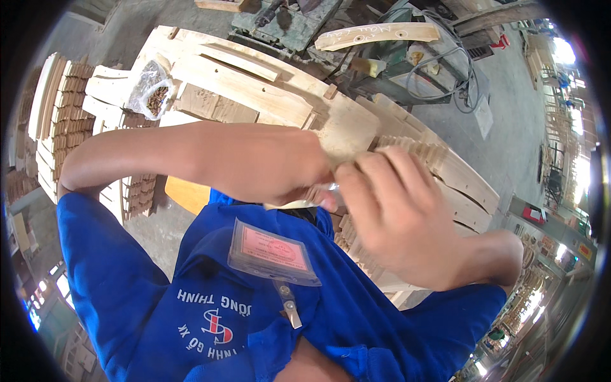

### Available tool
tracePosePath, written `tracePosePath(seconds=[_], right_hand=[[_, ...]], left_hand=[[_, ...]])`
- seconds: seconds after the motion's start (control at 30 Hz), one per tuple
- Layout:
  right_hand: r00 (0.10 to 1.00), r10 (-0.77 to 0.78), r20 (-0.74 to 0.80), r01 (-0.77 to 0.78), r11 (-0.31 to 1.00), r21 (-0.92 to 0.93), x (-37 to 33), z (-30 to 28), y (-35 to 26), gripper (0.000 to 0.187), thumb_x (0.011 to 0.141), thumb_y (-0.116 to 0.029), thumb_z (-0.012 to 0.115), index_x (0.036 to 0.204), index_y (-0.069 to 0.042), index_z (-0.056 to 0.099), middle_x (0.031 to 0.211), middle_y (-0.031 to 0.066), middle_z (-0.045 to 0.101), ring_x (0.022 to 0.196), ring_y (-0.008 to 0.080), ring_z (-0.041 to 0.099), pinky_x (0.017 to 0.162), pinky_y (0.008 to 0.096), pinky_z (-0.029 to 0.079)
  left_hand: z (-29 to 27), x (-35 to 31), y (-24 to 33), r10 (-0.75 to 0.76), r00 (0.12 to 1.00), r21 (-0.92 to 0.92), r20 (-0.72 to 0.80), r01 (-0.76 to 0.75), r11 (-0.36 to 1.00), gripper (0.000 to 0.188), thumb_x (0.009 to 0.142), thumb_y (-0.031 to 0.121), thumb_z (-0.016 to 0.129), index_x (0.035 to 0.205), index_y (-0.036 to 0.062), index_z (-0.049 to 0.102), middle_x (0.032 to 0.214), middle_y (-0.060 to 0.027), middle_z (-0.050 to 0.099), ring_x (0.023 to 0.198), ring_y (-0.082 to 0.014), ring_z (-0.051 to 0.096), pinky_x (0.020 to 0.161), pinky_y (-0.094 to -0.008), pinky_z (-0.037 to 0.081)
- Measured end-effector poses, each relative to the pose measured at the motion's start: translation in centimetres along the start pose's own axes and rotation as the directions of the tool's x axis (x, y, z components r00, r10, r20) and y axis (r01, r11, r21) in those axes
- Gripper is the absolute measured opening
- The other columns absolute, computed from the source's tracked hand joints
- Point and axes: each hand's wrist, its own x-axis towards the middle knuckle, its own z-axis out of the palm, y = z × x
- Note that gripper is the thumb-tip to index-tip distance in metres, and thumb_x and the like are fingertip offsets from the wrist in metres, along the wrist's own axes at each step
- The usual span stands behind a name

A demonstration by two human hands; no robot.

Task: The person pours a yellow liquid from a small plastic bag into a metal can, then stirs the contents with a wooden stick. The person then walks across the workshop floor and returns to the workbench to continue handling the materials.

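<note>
My left hand (280,165) is closed in front of my chest, its fingers curled toward my right hand. Close against it, my right hand (401,216) has its fingers bent and pressed together at the tips. Between the two hands shows a small shiny bit (328,186), mostly covered by fingers and too small to name. Just beyond the hands lies a workbench of pale wood (347,130). A stack of notched wooden pieces (410,149) stands on it by my right hand.
A clear plastic bag (149,89) of small brownish pieces sits on the far left of the bench. Curved slats (238,60) lie nearby. Stacked wooden parts (63,102) rise at the left. Beyond the bench, a green machine (414,70) bears a curved board (379,36) and grey cables.
</note>
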Motion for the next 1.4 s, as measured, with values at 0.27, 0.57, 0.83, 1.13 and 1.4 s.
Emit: tracePosePath(seconds=[0.27, 0.57, 0.83, 1.13, 1.4], right_hand=[[0.989, 0.046, -0.144, -0.077, 0.974, -0.213, 1.0, 2.6, 0.8, 0.016, 0.071, -0.015, 0.06, 0.079, -0.002, 0.054, 0.069, 0.0088, 0.049, 0.063, 0.0197, 0.049, 0.051, 0.0299, 0.04], [0.971, -0.217, -0.1, 0.226, 0.971, 0.082, 0.6, 1.8, 2.4, 0.051, 0.086, -0.053, 0.059, 0.062, -0.008, 0.047, 0.044, 0.0009, 0.039, 0.04, 0.0153, 0.043, 0.038, 0.0279, 0.033], [0.959, -0.279, 0.053, 0.229, 0.869, 0.439, 0.0, 0.8, 2.6, 0.049, 0.086, -0.047, 0.063, 0.06, -0.008, 0.047, 0.04, 0.0049, 0.042, 0.033, 0.0209, 0.048, 0.033, 0.0312, 0.036], [0.956, -0.186, 0.228, -0.108, 0.499, 0.86, -1.5, -0.5, 1.1, 0.031, 0.091, -0.02, 0.061, 0.067, -0.006, 0.048, 0.045, 0.0108, 0.047, 0.039, 0.0305, 0.051, 0.036, 0.0385, 0.041], [0.937, -0.148, 0.317, -0.23, 0.422, 0.877, -3.1, -1.8, 0.7, 0.03, 0.091, -0.019, 0.061, 0.069, -0.005, 0.047, 0.049, 0.012, 0.048, 0.041, 0.0314, 0.051, 0.036, 0.0404, 0.039]], left_hand=[[-0.9, 0.7, 1.2, -0.007, 0.986, -0.228, -0.164, -0.031, 0.973, 0.011, 0.084, 0.005, 0.056, 0.083, -0.0054, 0.059, 0.067, -0.0172, 0.059, 0.064, -0.0326, 0.059, 0.06, -0.0405, 0.046], [-0.1, -0.4, 1.4, 0.048, 0.999, 0.021, 0.005, -0.048, 0.999, 0.011, 0.078, 0.004, 0.061, 0.073, -0.0058, 0.058, 0.06, -0.0203, 0.056, 0.058, -0.0382, 0.058, 0.054, -0.0431, 0.046], [0.6, -0.7, 1.9, 0.17, 0.985, -0.048, -0.03, -0.171, 0.984, 0.015, 0.078, 0.008, 0.063, 0.075, -0.0052, 0.058, 0.057, -0.0195, 0.056, 0.052, -0.0378, 0.057, 0.049, -0.0427, 0.046], [1.4, -1.6, 2.8, 0.309, 0.951, -0.012, -0.016, -0.309, 0.951, 0.025, 0.089, 0.02, 0.061, 0.075, 0.0044, 0.047, 0.055, -0.0071, 0.052, 0.053, -0.0292, 0.057, 0.047, -0.0393, 0.042], [1.5, -1.3, 3.1, 0.367, 0.93, -0.018, -0.024, -0.367, 0.93, 0.031, 0.087, 0.02, 0.065, 0.071, 0.0053, 0.044, 0.053, -0.0071, 0.045, 0.049, -0.0261, 0.053, 0.043, -0.038, 0.037]])
